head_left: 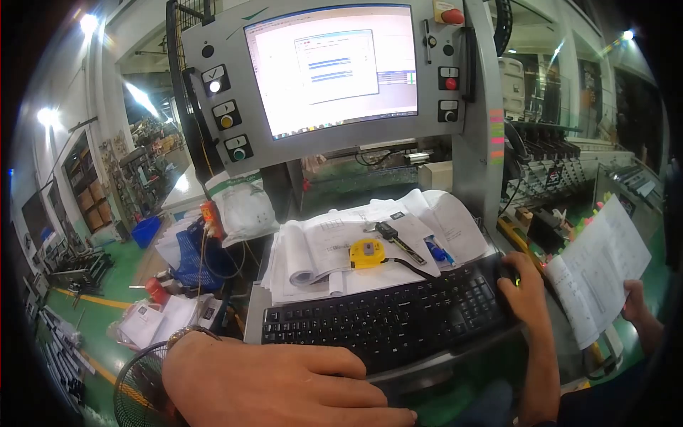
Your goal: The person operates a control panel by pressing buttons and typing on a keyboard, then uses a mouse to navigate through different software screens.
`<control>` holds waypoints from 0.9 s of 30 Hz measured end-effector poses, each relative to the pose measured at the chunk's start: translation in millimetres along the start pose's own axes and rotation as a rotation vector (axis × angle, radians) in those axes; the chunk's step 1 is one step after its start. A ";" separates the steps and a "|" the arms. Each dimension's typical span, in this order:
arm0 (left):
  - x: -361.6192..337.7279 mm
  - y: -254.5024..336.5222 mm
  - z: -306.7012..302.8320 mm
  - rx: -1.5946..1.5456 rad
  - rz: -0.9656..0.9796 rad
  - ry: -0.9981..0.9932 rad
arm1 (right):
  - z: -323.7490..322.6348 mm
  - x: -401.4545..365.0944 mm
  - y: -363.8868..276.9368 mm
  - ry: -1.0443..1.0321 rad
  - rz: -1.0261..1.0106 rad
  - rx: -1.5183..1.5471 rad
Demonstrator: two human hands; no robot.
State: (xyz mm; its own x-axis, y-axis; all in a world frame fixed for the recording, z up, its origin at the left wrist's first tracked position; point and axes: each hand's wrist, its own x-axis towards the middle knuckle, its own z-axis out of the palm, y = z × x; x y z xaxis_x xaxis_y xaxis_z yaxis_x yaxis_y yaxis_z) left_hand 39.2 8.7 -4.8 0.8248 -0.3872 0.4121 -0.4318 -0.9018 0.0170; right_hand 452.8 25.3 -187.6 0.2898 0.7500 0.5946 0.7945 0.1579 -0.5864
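Observation:
My left hand (267, 381) is large and close at the lower left, a watch (196, 330) on its wrist. Its fingers reach right, apart and slightly bent, in front of the black keyboard (384, 317); nothing shows in them. At the keyboard's right end, my right hand (528, 288) curls over a dark computer mouse (507, 272), mostly hidden beneath it. Behind the keyboard lie printed drawings (324, 249), one rolled at its edge. On these rest a yellow tape measure (367, 253), a digital caliper (398, 242) and a blue pen (439, 250).
A lit monitor (334, 71) in a grey panel with buttons stands above. At the right, another person's hand (635, 302) holds a marked sheet (601, 270). A white plastic bag (245, 210), a blue basket (199, 256) and a black wire fan guard (139, 384) are leftward.

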 end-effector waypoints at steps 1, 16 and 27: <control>-0.4 0.0 0.7 -0.005 -0.002 0.005 | 0.0 -0.2 -1.1 0.000 0.008 0.012; -4.5 0.5 1.2 0.012 0.018 0.012 | 1.0 0.0 -8.9 -0.042 -0.031 0.084; -7.5 2.9 5.5 0.048 0.032 0.050 | -0.5 0.1 -13.9 -0.063 -0.037 0.088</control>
State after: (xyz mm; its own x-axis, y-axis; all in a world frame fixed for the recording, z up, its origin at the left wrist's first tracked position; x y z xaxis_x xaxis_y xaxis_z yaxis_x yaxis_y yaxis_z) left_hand 33.8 7.9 -12.8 0.7910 -0.4074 0.4564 -0.4389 -0.8976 -0.0406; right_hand 442.0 22.8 -179.1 0.2247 0.7812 0.5825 0.7533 0.2399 -0.6124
